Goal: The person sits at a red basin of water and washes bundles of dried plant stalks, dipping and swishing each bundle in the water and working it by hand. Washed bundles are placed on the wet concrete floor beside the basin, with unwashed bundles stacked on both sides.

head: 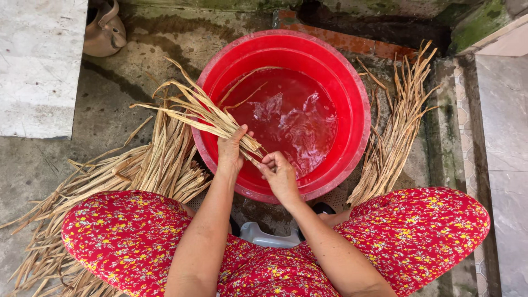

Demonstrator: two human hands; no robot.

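Knees in red floral trousers [126, 231] nearest camera, person squatting on small white stool [269, 237] just short of red basin [352, 88]. Floor: damp stained concrete [110, 93], mossy wall beyond basin, clay pot [104, 30] far left of basin. Basin holds water. Dry reed bundle [203, 113] crosses basin's left rim. Left hand [231, 151] grip clenched round bundle at near rim; right hand [280, 173] pinches strand end just beside it. Forearms angle inward over near rim. Loose reed piles lie left [137, 170] and right [396, 132] of basin.
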